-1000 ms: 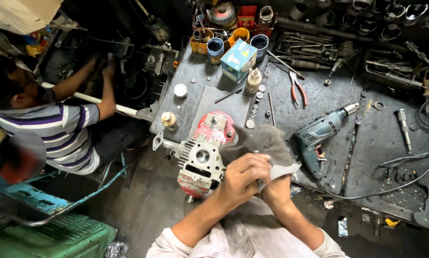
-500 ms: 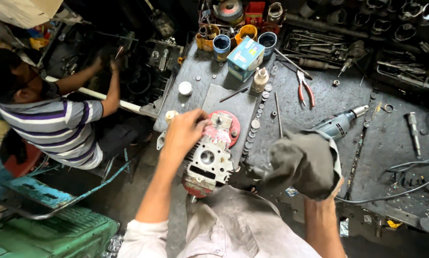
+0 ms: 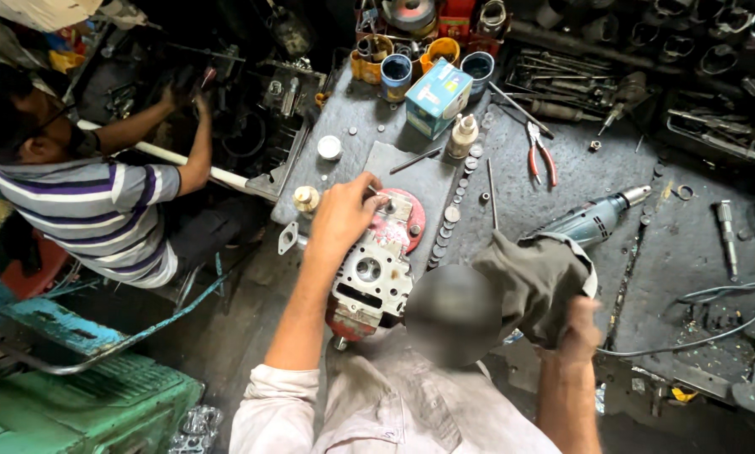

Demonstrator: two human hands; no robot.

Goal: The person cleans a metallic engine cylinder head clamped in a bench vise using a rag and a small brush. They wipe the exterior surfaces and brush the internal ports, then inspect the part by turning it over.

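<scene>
A: Where does the work stand?

B: The engine head (image 3: 376,282) sits at the near edge of the workbench (image 3: 562,219), clamped in a red vise (image 3: 354,324). The left hand (image 3: 344,214) rests curled on its far end; whether it pinches anything, I cannot tell. Right of the engine head, the right hand (image 3: 581,332) grips a grey rag (image 3: 533,277), so wiping looks unfinished.

A: Anything unclear?

B: A blur covers the spot just right of the engine head.
</scene>
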